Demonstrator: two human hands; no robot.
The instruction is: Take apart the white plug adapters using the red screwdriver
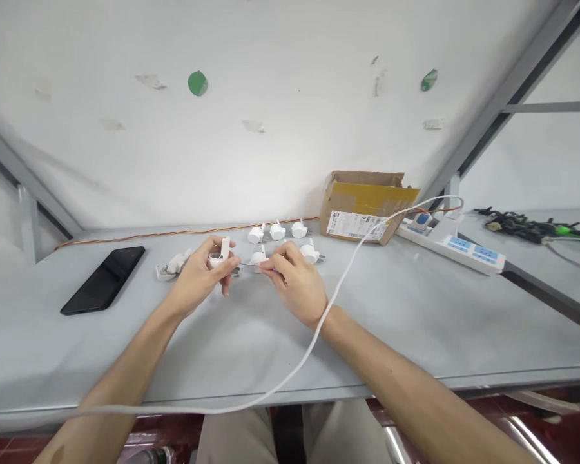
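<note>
My left hand (pixel 193 278) is closed around a small white plug (pixel 225 247), its flap standing up above my fingers. My right hand (pixel 299 283) pinches a thin metal piece (pixel 247 264) that reaches across to the plug; its exact kind is too small to make out. Just behind my right fingertips sits another white plug (pixel 258 256), partly hidden. Further white plugs stand in a row behind, among them one at the middle (pixel 277 230), and another with metal prongs (pixel 310 252) is right of my right hand. White plug parts (pixel 174 264) lie left of my left hand.
A black phone (pixel 103 281) lies at the left. An opened cardboard box (pixel 367 206) stands at the back, beside a power strip (pixel 464 248). A white cable (pixel 297 368) crosses over my right wrist. Tangled dark wires (pixel 522 225) lie far right.
</note>
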